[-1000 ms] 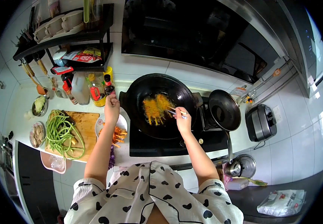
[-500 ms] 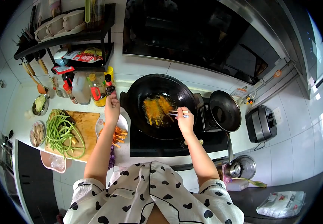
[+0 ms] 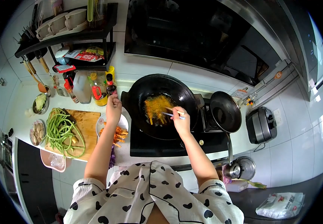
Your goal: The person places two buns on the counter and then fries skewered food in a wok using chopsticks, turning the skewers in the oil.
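Chopsticks (image 3: 168,113) have shifted leftward since the earlier frame, now at the orange food (image 3: 154,108) in the wok (image 3: 141,87). The right hand (image 3: 180,117) has them in its grip; the left hand (image 3: 113,109), above the plate (image 3: 123,122), curls, contents unclear.

A wok (image 3: 157,83), stove (image 3: 146,148) and cutting board (image 3: 91,121) (a wooden one) show a kitchen
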Available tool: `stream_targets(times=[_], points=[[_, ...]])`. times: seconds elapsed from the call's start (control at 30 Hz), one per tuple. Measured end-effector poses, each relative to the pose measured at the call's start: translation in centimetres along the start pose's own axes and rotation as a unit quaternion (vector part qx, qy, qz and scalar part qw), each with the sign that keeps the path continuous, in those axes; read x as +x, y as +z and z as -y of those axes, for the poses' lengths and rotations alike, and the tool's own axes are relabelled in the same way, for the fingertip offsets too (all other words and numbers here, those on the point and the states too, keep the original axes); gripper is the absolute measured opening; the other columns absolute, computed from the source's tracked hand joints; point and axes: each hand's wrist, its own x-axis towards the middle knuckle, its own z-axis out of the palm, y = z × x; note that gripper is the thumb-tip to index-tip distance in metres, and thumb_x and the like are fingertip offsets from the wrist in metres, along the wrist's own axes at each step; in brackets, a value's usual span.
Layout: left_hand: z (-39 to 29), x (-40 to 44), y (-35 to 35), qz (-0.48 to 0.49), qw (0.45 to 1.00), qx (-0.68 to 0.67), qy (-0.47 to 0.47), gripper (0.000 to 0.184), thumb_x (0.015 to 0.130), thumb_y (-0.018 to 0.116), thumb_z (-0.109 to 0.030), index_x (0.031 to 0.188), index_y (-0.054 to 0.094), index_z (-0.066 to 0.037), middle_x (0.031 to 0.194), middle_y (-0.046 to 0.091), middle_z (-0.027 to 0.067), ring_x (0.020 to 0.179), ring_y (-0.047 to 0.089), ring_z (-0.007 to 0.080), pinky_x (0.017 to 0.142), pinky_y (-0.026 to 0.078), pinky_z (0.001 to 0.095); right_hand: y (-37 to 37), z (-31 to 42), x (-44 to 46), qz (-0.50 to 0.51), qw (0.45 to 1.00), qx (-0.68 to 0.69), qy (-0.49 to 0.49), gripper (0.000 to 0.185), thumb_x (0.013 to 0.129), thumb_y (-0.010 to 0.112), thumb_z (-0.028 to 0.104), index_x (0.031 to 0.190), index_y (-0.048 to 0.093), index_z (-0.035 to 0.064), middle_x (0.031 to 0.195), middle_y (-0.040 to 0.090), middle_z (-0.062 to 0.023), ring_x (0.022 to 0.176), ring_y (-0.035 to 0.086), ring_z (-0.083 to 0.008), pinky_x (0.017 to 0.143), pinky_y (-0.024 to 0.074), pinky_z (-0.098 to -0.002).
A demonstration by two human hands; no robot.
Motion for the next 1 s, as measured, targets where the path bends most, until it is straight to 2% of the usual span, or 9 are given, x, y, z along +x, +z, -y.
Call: stream_targets(times=[0.07, 0.23, 0.37, 0.4, 0.57, 0.7, 0.8, 0.93, 1.0], points=[[-0.2, -0.1, 0.0, 0.000, 1.000, -0.002, 0.002, 0.031, 0.078, 0.050, 0.008, 0.108, 0.048, -0.001, 0.080, 0.049, 0.0005, 0.074, 0.046, 0.0099, 0.072, 0.041, 0.0214, -0.7, 0.9, 0.3, -0.003, 0.999, -0.034, 0.017, 0.012, 0.088, 0.056, 0.011, 0.088, 0.061, -0.0003, 0.074, 0.062, -0.0082, 0.055, 0.059, -0.0137, 0.052, 0.0473, -0.0260], [0.0, -0.1, 0.5, 0.002, 1.000, 0.003, -0.005, 0.031, 0.079, 0.051, 0.007, 0.109, 0.048, 0.000, 0.080, 0.048, 0.0004, 0.074, 0.046, 0.0097, 0.073, 0.040, 0.0211, -0.4, 0.5, 0.4, -0.019, 0.999, 0.035, 0.022, 0.014, 0.088, 0.057, 0.014, 0.087, 0.062, 0.0002, 0.071, 0.062, -0.0042, 0.053, 0.057, -0.0103, 0.050, 0.0447, -0.0239], [0.3, -0.1, 0.4, 0.005, 1.000, 0.001, -0.008, 0.032, 0.080, 0.051, 0.007, 0.110, 0.048, 0.000, 0.081, 0.048, 0.0003, 0.075, 0.045, 0.0095, 0.073, 0.040, 0.0210, -0.4, 0.7, -0.2, 0.039, 0.995, 0.012, 0.092, 0.015, 0.087, 0.057, 0.015, 0.087, 0.062, 0.0006, 0.068, 0.061, -0.0037, 0.054, 0.057, -0.0097, 0.050, 0.0442, -0.0238], [0.3, -0.1, 0.4, 0.005, 1.000, 0.000, -0.006, 0.032, 0.080, 0.051, 0.007, 0.110, 0.048, 0.000, 0.081, 0.048, 0.0002, 0.074, 0.045, 0.0094, 0.073, 0.040, 0.0209, -0.3, 0.2, -0.4, 0.043, 0.996, 0.003, 0.073, 0.015, 0.088, 0.057, 0.015, 0.087, 0.062, 0.0005, 0.067, 0.060, -0.0039, 0.053, 0.057, -0.0100, 0.050, 0.0437, -0.0243], [0.4, -0.1, 0.4, 0.005, 1.000, -0.002, 0.001, 0.031, 0.080, 0.051, 0.008, 0.110, 0.048, 0.001, 0.081, 0.048, -0.0001, 0.073, 0.045, 0.0091, 0.072, 0.040, 0.0206, -0.4, -0.3, -0.3, 0.035, 0.988, 0.095, 0.120, 0.016, 0.088, 0.056, 0.017, 0.086, 0.062, 0.0016, 0.067, 0.059, -0.0024, 0.053, 0.057, -0.0087, 0.049, 0.0430, -0.0221], [0.4, -0.2, 0.5, 0.001, 1.000, 0.006, 0.011, 0.031, 0.079, 0.052, 0.008, 0.110, 0.048, 0.001, 0.081, 0.048, -0.0002, 0.073, 0.045, 0.0090, 0.071, 0.040, 0.0203, -0.9, 0.0, 0.2, -0.023, 0.990, 0.105, 0.091, 0.017, 0.090, 0.054, 0.016, 0.086, 0.060, 0.0016, 0.066, 0.056, -0.0004, 0.054, 0.055, -0.0075, 0.049, 0.0416, -0.0214], [0.2, -0.2, 0.6, 0.000, 1.000, -0.004, 0.008, 0.031, 0.080, 0.052, 0.008, 0.110, 0.049, 0.001, 0.081, 0.048, -0.0001, 0.074, 0.045, 0.0089, 0.071, 0.039, 0.0203, -0.7, -0.4, 0.0, 0.006, 0.995, 0.063, 0.076, 0.016, 0.090, 0.054, 0.015, 0.088, 0.060, 0.0006, 0.067, 0.057, -0.0008, 0.054, 0.055, -0.0082, 0.051, 0.0420, -0.0224], [0.3, -0.2, 0.5, 0.001, 1.000, -0.010, 0.005, 0.031, 0.080, 0.052, 0.007, 0.110, 0.048, 0.001, 0.081, 0.048, -0.0002, 0.074, 0.045, 0.0089, 0.072, 0.039, 0.0204, 0.0, -1.5, -0.1, 0.028, 0.999, -0.037, -0.021, 0.015, 0.089, 0.056, 0.015, 0.087, 0.061, 0.0006, 0.069, 0.060, -0.0065, 0.056, 0.058, -0.0136, 0.054, 0.0451, -0.0255], [0.1, -0.2, 0.5, 0.002, 1.000, -0.010, 0.003, 0.030, 0.080, 0.051, 0.007, 0.110, 0.049, 0.001, 0.081, 0.048, -0.0003, 0.075, 0.045, 0.0090, 0.072, 0.039, 0.0205, 0.0, -1.7, 0.1, -0.012, 1.000, -0.027, -0.004, 0.016, 0.088, 0.057, 0.016, 0.087, 0.061, 0.0007, 0.070, 0.060, -0.0078, 0.057, 0.059, -0.0152, 0.055, 0.0458, -0.0268]])
